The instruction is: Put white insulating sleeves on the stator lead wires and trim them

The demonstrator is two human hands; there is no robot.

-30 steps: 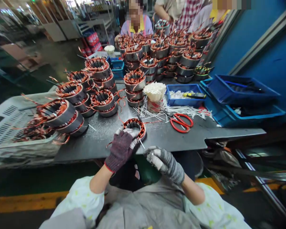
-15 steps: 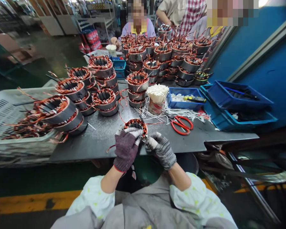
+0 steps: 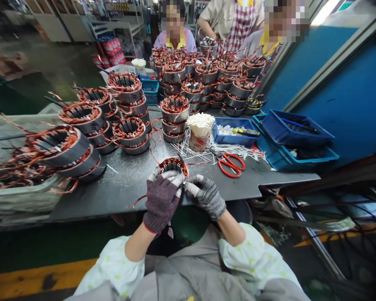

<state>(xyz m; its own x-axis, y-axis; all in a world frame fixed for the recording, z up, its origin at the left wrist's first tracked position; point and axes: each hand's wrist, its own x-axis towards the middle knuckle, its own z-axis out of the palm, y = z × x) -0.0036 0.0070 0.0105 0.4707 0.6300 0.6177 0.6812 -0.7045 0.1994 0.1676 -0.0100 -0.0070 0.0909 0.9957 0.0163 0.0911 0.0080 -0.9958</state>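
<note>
A motor stator (image 3: 174, 164) with copper windings lies flat near the front edge of the dark table (image 3: 125, 184). My left hand (image 3: 162, 197), in a dark purple glove, grips its near left rim. Beside it my right hand (image 3: 206, 195), in a grey striped glove, has its fingertips pinched against the stator's near right side. What the right fingers pinch is too small to tell. Loose copper wire trails from the stator to the left.
Stacks of wound stators (image 3: 125, 90) fill the table's left and back. A cup of white sleeves (image 3: 200, 127), red scissors (image 3: 232, 163) and blue bins (image 3: 293, 138) lie to the right. A white crate (image 3: 15, 184) stands at left. Three people work at the far end.
My right hand rose from below the table edge to the stator's right side. My left hand kept its hold on the stator. The view shifted slightly.
</note>
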